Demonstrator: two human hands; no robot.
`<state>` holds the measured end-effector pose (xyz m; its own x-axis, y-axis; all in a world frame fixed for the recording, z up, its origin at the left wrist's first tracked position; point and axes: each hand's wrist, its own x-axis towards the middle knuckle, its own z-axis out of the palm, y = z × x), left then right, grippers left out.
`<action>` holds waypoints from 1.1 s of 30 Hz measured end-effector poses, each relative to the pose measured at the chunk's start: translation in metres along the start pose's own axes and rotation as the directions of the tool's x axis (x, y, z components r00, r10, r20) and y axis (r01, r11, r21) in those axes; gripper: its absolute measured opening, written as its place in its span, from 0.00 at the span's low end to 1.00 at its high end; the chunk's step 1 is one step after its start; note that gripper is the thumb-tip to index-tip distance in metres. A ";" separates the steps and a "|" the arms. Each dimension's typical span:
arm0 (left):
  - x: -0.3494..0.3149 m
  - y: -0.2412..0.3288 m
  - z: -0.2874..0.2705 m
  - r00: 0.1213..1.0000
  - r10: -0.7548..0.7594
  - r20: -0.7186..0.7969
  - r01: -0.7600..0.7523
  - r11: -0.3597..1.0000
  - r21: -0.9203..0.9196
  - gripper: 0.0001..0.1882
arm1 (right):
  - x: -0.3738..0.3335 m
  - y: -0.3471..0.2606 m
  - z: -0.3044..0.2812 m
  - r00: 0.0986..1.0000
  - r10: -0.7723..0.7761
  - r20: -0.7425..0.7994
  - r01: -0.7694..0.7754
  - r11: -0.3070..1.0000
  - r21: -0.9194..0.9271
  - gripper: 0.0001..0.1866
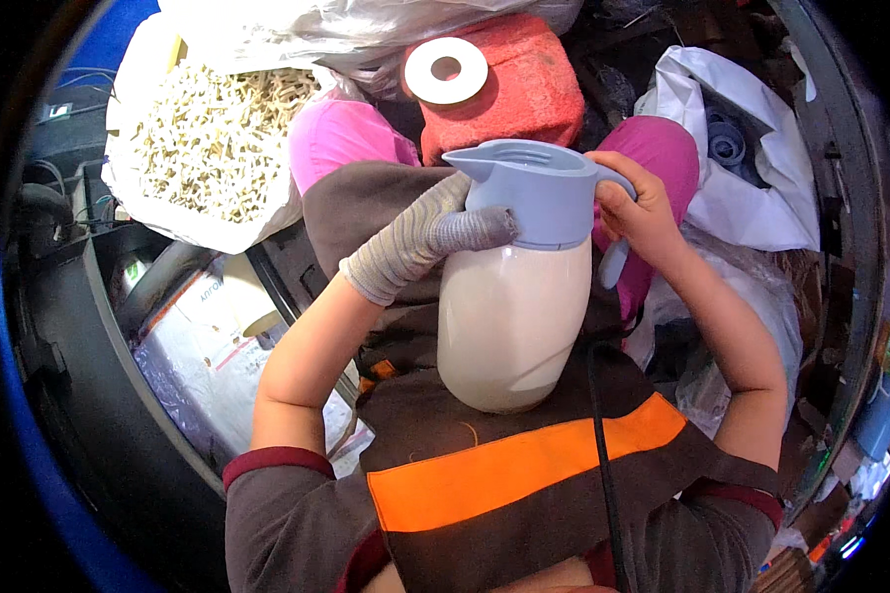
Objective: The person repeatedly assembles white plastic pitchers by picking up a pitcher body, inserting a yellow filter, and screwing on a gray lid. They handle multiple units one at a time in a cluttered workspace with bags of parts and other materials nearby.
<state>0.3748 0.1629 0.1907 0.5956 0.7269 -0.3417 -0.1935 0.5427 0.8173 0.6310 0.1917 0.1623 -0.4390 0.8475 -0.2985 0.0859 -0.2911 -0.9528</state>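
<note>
A white jug (512, 321) with a blue-grey spouted collar (539, 203) rests tilted against my lap and the dark apron. In a grey striped knit glove, my left hand (430, 232) grips the collar from the left, its thumb lying across the front. My bare right hand (638, 203) is closed round the blue-grey handle (615, 259) on the right side. No lid sits in the jug's mouth, and its inside is mostly hidden by the rim.
A white sack (208, 148) of small pale pieces stands at the left. Ahead is a red padded block (534, 84) with a cream ring (446, 70) on it. A white bag (761, 198) at the right holds dark blue round parts (725, 138).
</note>
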 end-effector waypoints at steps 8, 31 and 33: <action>-0.005 0.023 0.010 0.999 -0.028 0.032 0.026 0.999 0.037 0.38 | 0.002 -0.033 -0.016 0.908 0.228 0.351 -0.272 0.959 0.082 0.22; 0.038 0.181 -0.038 0.592 0.780 -0.204 -0.295 0.445 0.846 0.31 | 0.090 -0.083 -0.017 0.884 -0.452 -0.120 0.343 0.800 -0.492 0.25; 0.052 0.181 -0.023 0.617 0.787 -0.005 -0.126 0.105 0.986 0.31 | 0.097 -0.088 -0.005 0.907 -0.406 -0.111 0.299 0.807 -0.509 0.25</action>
<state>0.3526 0.3089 0.3104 0.2111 0.8776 0.4304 0.6734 -0.4497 0.5868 0.5856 0.3022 0.2171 -0.3337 0.9362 0.1104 0.3933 0.2447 -0.8863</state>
